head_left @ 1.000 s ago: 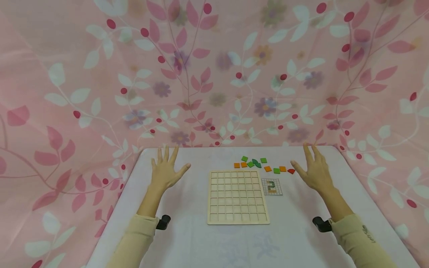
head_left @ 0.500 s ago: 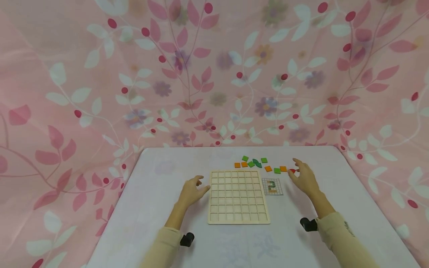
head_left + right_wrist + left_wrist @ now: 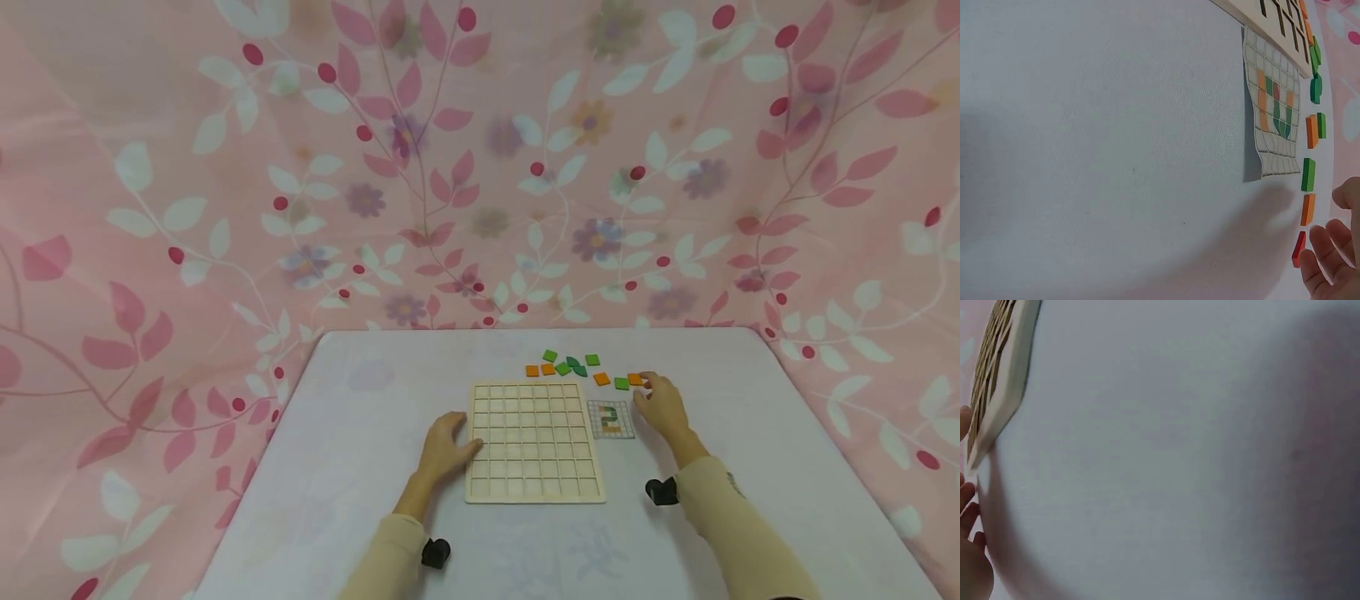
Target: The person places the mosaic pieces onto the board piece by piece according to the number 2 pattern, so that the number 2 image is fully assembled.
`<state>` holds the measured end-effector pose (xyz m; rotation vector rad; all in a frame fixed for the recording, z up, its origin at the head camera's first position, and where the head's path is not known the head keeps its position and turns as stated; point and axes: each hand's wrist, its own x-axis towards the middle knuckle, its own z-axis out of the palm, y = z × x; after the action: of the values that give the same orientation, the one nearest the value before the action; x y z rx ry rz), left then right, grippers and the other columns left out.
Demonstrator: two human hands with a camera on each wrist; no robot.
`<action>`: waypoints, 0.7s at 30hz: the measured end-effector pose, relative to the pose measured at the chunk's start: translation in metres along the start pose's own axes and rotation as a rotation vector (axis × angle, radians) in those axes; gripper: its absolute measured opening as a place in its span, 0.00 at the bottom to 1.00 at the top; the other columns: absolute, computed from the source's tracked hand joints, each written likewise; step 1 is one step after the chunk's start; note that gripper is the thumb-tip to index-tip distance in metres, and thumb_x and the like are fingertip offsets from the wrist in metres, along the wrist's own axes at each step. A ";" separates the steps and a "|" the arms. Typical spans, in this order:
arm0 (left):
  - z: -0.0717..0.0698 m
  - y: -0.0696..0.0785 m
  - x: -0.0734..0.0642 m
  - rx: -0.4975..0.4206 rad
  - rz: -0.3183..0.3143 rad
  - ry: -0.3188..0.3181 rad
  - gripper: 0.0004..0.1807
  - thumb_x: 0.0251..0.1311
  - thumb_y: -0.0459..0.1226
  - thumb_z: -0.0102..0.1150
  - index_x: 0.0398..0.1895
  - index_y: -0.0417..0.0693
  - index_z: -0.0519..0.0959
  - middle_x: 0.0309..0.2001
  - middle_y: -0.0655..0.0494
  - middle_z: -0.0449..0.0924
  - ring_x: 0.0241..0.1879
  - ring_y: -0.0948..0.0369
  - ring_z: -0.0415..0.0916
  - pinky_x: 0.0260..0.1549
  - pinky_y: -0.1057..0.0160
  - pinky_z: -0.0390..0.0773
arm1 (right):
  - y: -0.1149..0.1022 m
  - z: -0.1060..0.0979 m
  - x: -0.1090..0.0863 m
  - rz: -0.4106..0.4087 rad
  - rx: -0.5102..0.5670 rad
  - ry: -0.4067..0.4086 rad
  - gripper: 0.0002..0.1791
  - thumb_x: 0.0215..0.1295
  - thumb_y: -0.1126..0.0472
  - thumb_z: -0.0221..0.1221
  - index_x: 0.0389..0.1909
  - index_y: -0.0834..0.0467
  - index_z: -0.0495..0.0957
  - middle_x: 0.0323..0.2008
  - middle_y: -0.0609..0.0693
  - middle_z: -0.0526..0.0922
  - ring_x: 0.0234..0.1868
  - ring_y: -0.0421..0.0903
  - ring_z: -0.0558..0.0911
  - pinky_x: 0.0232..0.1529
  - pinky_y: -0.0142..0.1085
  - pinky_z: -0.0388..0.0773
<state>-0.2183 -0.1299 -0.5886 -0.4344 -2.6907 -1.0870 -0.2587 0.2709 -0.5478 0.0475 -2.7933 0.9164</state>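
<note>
A pale wooden grid board [image 3: 534, 442] lies on the table, its square cells bare. At its left edge is my left hand [image 3: 444, 447], the thumb over the rim and the fingers beside it; whether they press on the board cannot be made out. My right hand [image 3: 665, 410] is over the right end of a row of coloured tiles, fingers loosely bent, thumb apart. Close to its fingertips lie a red piece [image 3: 1299, 249], hidden in the head view, and an orange square tile [image 3: 635, 379]. Beside the board lies a pattern card [image 3: 611, 419] with a coloured figure on a grid.
Several more tiles lie behind the board: green squares [image 3: 622, 383], orange squares [image 3: 602, 379] and dark green leaf shapes [image 3: 580, 371]. White cloth covers the table [image 3: 360, 400]. A pink floral curtain [image 3: 480, 167] hangs along its back edge.
From raised and spread, both hands have come down and inward. The left hand has reached the board's left edge; the right has moved left to the red piece. Board and tiles stay put.
</note>
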 end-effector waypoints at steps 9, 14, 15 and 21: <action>0.007 -0.003 -0.004 0.120 0.119 0.030 0.33 0.48 0.44 0.64 0.55 0.30 0.73 0.56 0.37 0.74 0.58 0.41 0.67 0.57 0.39 0.63 | 0.011 0.006 0.016 0.100 -0.030 -0.048 0.25 0.58 0.68 0.46 0.57 0.74 0.65 0.47 0.74 0.70 0.46 0.67 0.72 0.51 0.58 0.68; 0.007 -0.002 -0.008 0.159 0.082 -0.011 0.34 0.51 0.46 0.61 0.58 0.32 0.71 0.59 0.40 0.72 0.63 0.42 0.64 0.62 0.40 0.57 | 0.012 0.014 0.023 0.085 -0.071 -0.132 0.27 0.56 0.70 0.44 0.59 0.75 0.64 0.56 0.77 0.64 0.54 0.72 0.68 0.58 0.60 0.63; 0.007 -0.002 -0.008 0.161 0.077 -0.018 0.35 0.51 0.46 0.61 0.59 0.32 0.70 0.60 0.40 0.71 0.63 0.43 0.63 0.63 0.40 0.56 | 0.012 0.016 0.023 0.097 -0.081 -0.154 0.27 0.57 0.70 0.43 0.60 0.74 0.63 0.58 0.76 0.63 0.56 0.72 0.67 0.59 0.60 0.62; 0.006 -0.004 -0.008 0.155 0.046 -0.069 0.37 0.52 0.47 0.59 0.62 0.33 0.68 0.63 0.41 0.69 0.65 0.44 0.61 0.66 0.44 0.52 | 0.007 0.028 0.026 0.150 -0.127 -0.202 0.23 0.66 0.67 0.44 0.60 0.72 0.65 0.61 0.70 0.61 0.58 0.71 0.66 0.57 0.61 0.64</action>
<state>-0.2129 -0.1299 -0.5978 -0.5120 -2.7841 -0.8582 -0.2893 0.2612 -0.5687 -0.0945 -3.0723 0.8034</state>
